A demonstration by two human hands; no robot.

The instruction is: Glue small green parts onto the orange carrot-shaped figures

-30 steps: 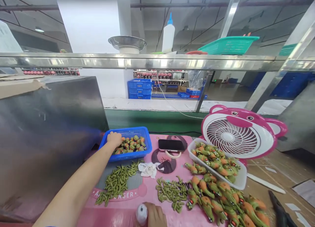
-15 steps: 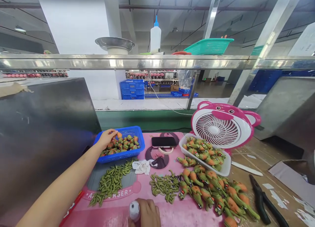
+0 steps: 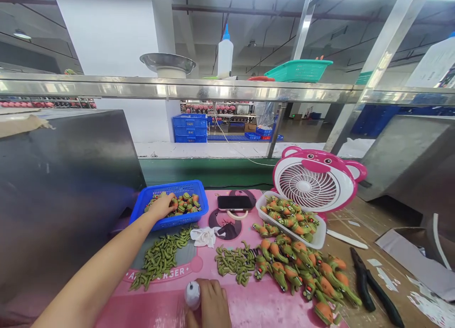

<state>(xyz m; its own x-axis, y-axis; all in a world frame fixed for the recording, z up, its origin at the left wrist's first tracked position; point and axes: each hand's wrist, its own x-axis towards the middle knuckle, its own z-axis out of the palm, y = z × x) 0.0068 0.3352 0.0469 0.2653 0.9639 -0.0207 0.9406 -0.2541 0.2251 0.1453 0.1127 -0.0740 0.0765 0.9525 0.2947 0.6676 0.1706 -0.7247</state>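
Note:
My left hand [image 3: 162, 206] reaches down into a blue basket [image 3: 197, 219] of small orange-and-green toy figures [image 3: 185, 205]. Its curled fingers close on one of these figures, mostly hidden by the hand. At the front edge of the pink mat, my right hand [image 3: 213, 302] is wrapped round a small whitish bottle [image 3: 192, 295] with a thin dark tip pointing up. Between the hands lies a pile of thin curved green pieces [image 3: 161, 257]. A second, smaller pile of green pieces [image 3: 234, 261] sits farther right.
Long-tailed orange-and-green figures [image 3: 295, 266] are heaped at the right, below a white basket [image 3: 322, 238] holding more. A phone [image 3: 234, 203], crumpled white tissue [image 3: 204, 237], pink fan [image 3: 313, 178] and black-handled pliers [image 3: 373, 285] lie around. A metal shelf [image 3: 124, 87] crosses above.
My left hand has moved right and lower into the blue basket, among the figures. My right hand keeps its hold on the bottle. The view has shifted slightly.

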